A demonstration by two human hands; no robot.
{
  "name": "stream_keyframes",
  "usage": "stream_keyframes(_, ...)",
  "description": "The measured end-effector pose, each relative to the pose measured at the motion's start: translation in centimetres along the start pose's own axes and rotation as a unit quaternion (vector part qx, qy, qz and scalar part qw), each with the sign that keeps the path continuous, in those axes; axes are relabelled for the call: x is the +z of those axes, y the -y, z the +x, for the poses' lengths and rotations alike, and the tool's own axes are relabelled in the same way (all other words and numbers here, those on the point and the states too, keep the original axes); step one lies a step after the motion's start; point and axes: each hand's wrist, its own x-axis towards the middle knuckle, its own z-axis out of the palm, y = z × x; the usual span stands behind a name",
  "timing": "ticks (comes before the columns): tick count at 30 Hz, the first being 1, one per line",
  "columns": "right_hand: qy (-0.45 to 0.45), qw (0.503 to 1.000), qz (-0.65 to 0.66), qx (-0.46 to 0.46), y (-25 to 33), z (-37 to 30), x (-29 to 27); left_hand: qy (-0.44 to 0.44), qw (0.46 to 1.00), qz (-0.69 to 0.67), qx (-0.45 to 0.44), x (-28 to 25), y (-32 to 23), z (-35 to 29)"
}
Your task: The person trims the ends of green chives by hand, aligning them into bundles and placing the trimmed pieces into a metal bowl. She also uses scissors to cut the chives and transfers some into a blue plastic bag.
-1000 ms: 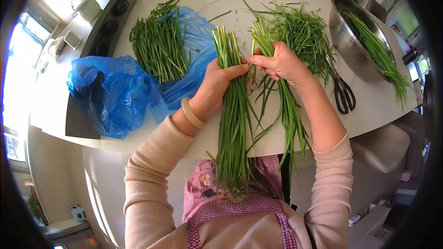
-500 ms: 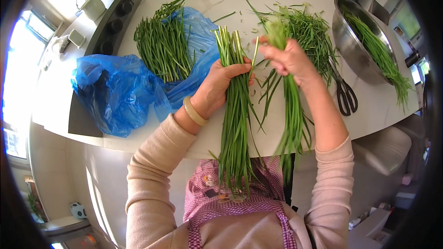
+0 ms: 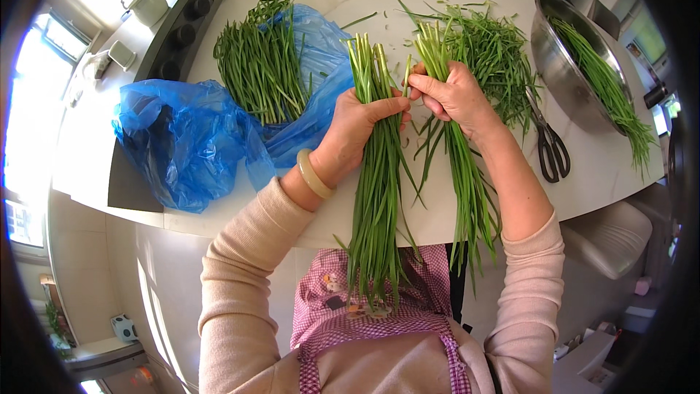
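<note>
My left hand [image 3: 364,122] is closed around a thick bunch of garlic chives [image 3: 375,197], pale stem ends up and green leaves hanging past the table edge. A thinner bunch of chives [image 3: 470,190] hangs from my closed right hand [image 3: 450,95], its pale ends also upward. Between the hands, a single pale stalk [image 3: 406,76] stands slightly apart; my right thumb and finger reach it and my left thumb lies close below. Just beyond my right hand is a heap of loose, shorter chive pieces [image 3: 496,58].
More chives [image 3: 262,69] lie on a crumpled blue plastic bag [image 3: 189,149] at left. Black-handled scissors [image 3: 552,153] rest right of the heap. A steel bowl [image 3: 543,51] holding chives stands at the right. Small trimmings dot the white table [image 3: 321,237].
My right hand, blurred earlier, has come to the single stalk beside the left-hand bunch. The right-hand bunch is now steadier. My left hand keeps its hold, shifted slightly in the picture.
</note>
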Motion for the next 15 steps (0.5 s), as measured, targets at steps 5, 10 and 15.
stream_keyframes(5, -0.055, 0.998, -0.033, -0.018, -0.7, 0.8, -1.4, 0.017, 0.999, -0.031, -0.02, -0.2, -0.2, -0.1)
stream_keyframes(10, -0.165, 0.945, -0.268, -0.09, -1.6, 2.0, -4.0, 0.027, 0.998, -0.048, -0.03, -0.4, -0.2, 0.0)
stream_keyframes(15, -0.129, 0.981, -0.117, -0.087, -0.7, 1.8, -4.0, 0.03, 0.998, -0.048, -0.025, -0.4, -0.2, 0.0)
